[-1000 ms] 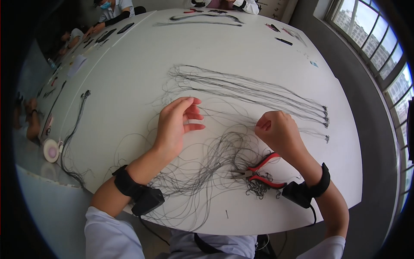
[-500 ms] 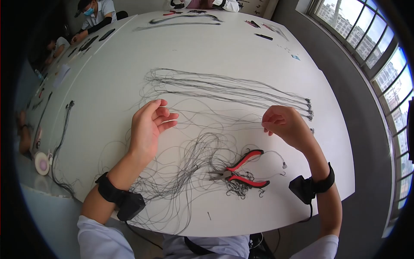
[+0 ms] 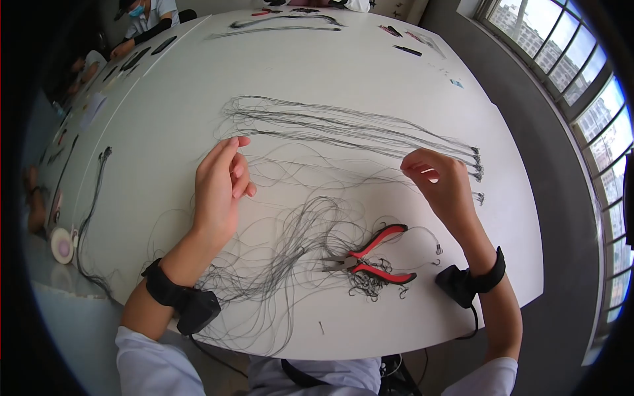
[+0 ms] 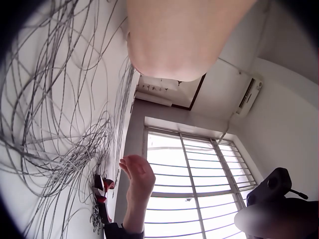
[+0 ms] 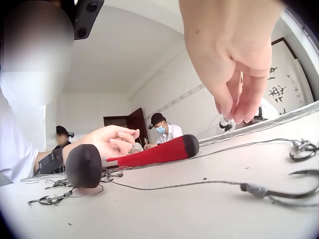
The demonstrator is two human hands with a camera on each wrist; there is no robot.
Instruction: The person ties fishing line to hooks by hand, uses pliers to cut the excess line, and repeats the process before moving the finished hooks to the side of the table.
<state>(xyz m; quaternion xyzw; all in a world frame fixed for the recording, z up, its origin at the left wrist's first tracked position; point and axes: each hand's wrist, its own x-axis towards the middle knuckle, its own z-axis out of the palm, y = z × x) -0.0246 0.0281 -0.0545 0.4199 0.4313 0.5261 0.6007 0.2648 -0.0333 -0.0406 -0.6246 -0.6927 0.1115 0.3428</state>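
A single fishing line point(image 3: 317, 173) is being drawn out of the tangled pile point(image 3: 290, 254) on the near bench point(image 3: 370, 79): the right hand point(image 3: 441, 181) pinches one end, the left hand point(image 3: 221, 185) lies loosely open touching it, and next, I judge, it needs laying beside the straightened bundle point(image 3: 350, 132).

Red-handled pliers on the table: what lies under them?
The red-handled pliers lie on the tangle of thin dark lines, with a clump of small hooks beside the lower handle. Whatever sits directly under the handles is covered. Neither hand touches them.
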